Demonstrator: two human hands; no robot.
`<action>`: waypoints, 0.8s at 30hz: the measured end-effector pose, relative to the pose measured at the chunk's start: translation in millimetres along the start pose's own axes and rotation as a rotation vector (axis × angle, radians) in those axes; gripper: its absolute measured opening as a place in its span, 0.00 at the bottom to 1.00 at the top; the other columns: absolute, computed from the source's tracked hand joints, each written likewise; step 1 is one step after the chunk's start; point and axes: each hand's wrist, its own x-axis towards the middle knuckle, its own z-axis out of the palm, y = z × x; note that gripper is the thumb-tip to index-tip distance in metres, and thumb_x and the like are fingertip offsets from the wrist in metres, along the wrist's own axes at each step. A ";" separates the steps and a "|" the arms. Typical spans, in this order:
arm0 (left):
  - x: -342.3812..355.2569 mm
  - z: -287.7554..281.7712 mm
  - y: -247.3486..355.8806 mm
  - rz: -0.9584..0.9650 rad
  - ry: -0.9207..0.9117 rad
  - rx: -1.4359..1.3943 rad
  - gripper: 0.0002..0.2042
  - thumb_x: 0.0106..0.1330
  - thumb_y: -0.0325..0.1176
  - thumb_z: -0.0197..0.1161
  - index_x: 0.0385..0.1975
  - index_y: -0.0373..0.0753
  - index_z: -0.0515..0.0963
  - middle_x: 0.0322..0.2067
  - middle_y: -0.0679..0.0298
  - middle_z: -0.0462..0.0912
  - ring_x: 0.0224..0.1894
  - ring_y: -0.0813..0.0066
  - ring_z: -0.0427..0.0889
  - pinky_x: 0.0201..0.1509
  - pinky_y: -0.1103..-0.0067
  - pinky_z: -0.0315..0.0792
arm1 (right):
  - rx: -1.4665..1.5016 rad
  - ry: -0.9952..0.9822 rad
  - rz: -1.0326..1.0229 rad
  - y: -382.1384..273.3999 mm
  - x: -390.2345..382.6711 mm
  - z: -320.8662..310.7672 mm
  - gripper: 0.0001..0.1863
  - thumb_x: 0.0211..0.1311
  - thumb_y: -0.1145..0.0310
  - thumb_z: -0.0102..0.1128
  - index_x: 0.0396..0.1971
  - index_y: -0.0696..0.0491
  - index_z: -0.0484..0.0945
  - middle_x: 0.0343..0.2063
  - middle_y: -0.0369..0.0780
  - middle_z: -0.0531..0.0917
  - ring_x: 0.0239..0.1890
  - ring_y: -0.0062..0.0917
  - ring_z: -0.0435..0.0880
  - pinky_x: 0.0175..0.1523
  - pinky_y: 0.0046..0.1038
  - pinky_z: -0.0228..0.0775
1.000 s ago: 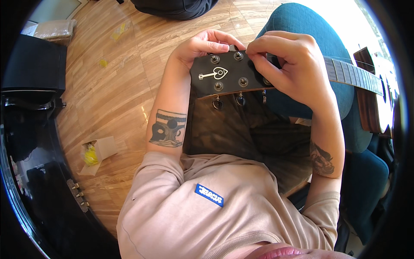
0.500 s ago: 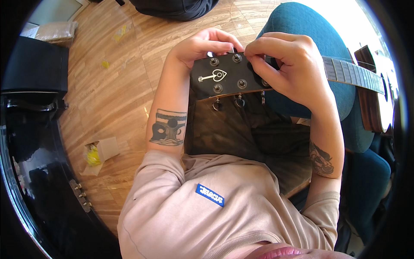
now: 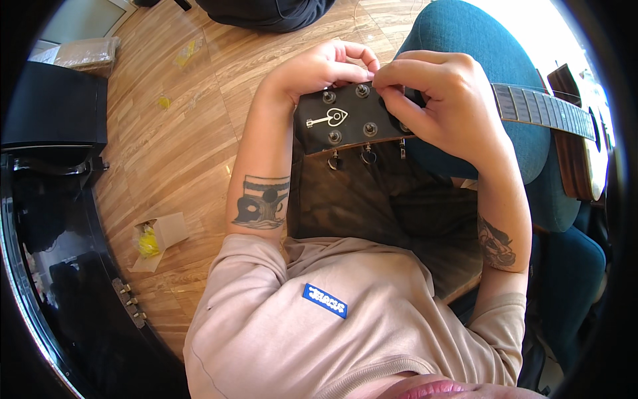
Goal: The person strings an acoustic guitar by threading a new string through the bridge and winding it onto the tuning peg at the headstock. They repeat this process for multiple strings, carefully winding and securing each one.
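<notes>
The black headstock [image 3: 352, 136] of an acoustic guitar [image 3: 585, 163] lies over my lap, bearing a pale key-and-heart inlay and metal posts. Its fretted neck [image 3: 541, 110] runs off to the right. My left hand [image 3: 325, 66] reaches behind the far edge of the headstock, fingers curled by the tuners there. Close beside those fingertips, my right hand [image 3: 445, 100] is pinched at the far edge, thumb and forefinger together; what they grip is too small to make out. Tuning pegs [image 3: 367, 154] stick out along the near edge. The right hand covers the headstock's right part.
A teal upholstered seat [image 3: 478, 40] is under the neck. On the wooden floor at left sits an open small carton [image 3: 163, 233] with yellow contents. A glossy black case-like object [image 3: 60, 266] lines the left side. Someone in dark clothing [image 3: 266, 13] is at the top.
My left fingers have curled and shifted slightly at the far edge, covering the metal tuner that showed there. The right hand keeps its pinch almost in place.
</notes>
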 end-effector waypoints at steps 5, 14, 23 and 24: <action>-18.8 -14.5 -3.9 0.122 -0.096 -0.171 0.12 0.70 0.26 0.66 0.50 0.30 0.86 0.41 0.60 0.91 0.37 0.83 0.87 0.45 0.85 0.80 | -0.035 0.024 0.033 -2.7 2.5 -4.5 0.05 0.55 0.69 0.69 0.32 0.50 0.89 0.28 0.40 0.88 0.29 0.41 0.87 0.36 0.37 0.80; -8.1 -6.3 6.8 0.009 -0.068 -0.029 0.06 0.70 0.32 0.71 0.40 0.36 0.86 0.35 0.70 0.88 0.36 0.86 0.85 0.42 0.86 0.77 | -0.040 0.006 0.026 -2.2 -0.4 -1.4 0.05 0.55 0.70 0.68 0.32 0.50 0.89 0.28 0.40 0.88 0.29 0.41 0.87 0.36 0.36 0.80; -26.1 -10.8 1.8 0.169 -0.123 -0.116 0.12 0.70 0.27 0.66 0.50 0.30 0.84 0.42 0.60 0.90 0.44 0.79 0.89 0.53 0.84 0.82 | -0.045 0.028 -0.012 -2.2 0.5 -4.9 0.06 0.53 0.70 0.68 0.32 0.51 0.88 0.28 0.39 0.87 0.29 0.41 0.86 0.36 0.36 0.79; -25.3 -9.7 -1.1 0.172 -0.111 -0.122 0.12 0.70 0.26 0.66 0.50 0.29 0.84 0.42 0.59 0.90 0.45 0.78 0.89 0.54 0.82 0.82 | -0.048 0.012 -0.016 -1.8 0.6 -5.1 0.06 0.53 0.71 0.68 0.32 0.51 0.88 0.28 0.39 0.87 0.29 0.41 0.86 0.36 0.37 0.79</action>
